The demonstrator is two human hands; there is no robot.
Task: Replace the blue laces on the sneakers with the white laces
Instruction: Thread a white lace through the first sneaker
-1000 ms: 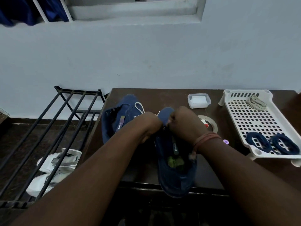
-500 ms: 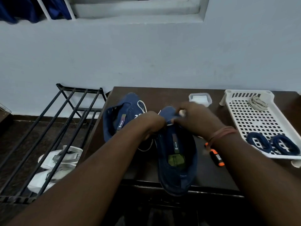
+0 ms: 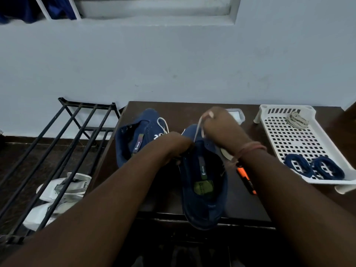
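Observation:
Two blue sneakers sit on the dark table (image 3: pixel 192 110). The near sneaker (image 3: pixel 205 191) points away from me, its heel over the front edge. My left hand (image 3: pixel 176 145) grips its left side near the eyelets. My right hand (image 3: pixel 219 126) pinches a white lace (image 3: pixel 198 128) and holds it taut above the toe. The far sneaker (image 3: pixel 138 135) lies to the left with a white lace (image 3: pixel 162 125) threaded near its toe. Two coiled blue laces (image 3: pixel 316 168) lie in the white tray (image 3: pixel 285 110), with a bundled pale lace (image 3: pixel 297 119) at its far end.
An orange and black tool (image 3: pixel 246 180) lies right of the near sneaker. A small clear box (image 3: pixel 238 115) sits behind my right hand. A roll of tape (image 3: pixel 226 153) peeks from under my wrist. A black metal rack (image 3: pixel 63 147) stands left of the table, with white footwear (image 3: pixel 63 191) beneath.
My right hand has risen away from the near sneaker, drawing the white lace up and taut. My left hand stays on the shoe. The orange tool has come into view.

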